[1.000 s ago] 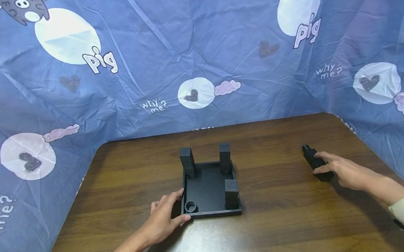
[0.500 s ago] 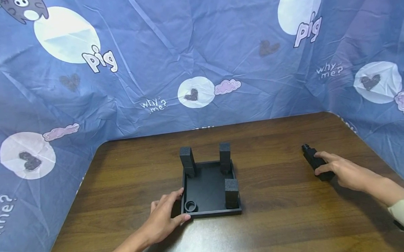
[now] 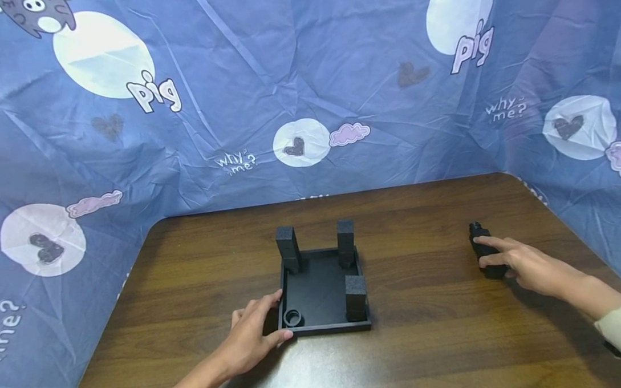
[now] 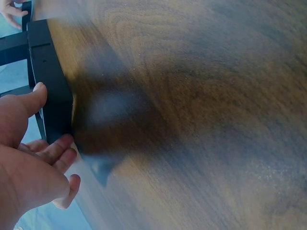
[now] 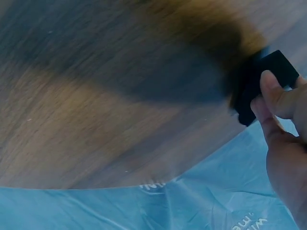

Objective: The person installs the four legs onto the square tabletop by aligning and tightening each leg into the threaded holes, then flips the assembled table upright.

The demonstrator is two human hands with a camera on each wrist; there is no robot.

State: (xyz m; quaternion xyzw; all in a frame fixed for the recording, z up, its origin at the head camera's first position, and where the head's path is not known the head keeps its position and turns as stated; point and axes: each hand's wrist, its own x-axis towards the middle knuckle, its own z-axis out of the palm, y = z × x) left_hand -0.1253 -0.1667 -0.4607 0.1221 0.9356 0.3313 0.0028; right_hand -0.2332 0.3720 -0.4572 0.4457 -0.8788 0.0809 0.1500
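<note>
A black square tray-like base [image 3: 316,296] with a raised rim lies on the table. Black square legs stand upright at three of its corners: far left [image 3: 288,247], far right [image 3: 346,242] and near right [image 3: 356,298]. The near-left corner has a round socket [image 3: 293,318]. My left hand [image 3: 251,336] holds the base around that corner, thumb on the near side and fingers along the left side. Well to the right, my right hand [image 3: 534,266] grips a loose black leg [image 3: 479,234] between thumb and fingers. Its narrower, stepped round end points away from me; the hand hides part of it.
The wooden table [image 3: 211,289] has rounded far corners. A blue printed cloth [image 3: 307,85] hangs close behind its far edge and along both sides. A wide stretch of tabletop lies between the base and the right hand.
The loose leg has turned in my right hand, its round end swinging slightly to the right, and the fingers have shifted along it. The left hand and the base have stayed put.
</note>
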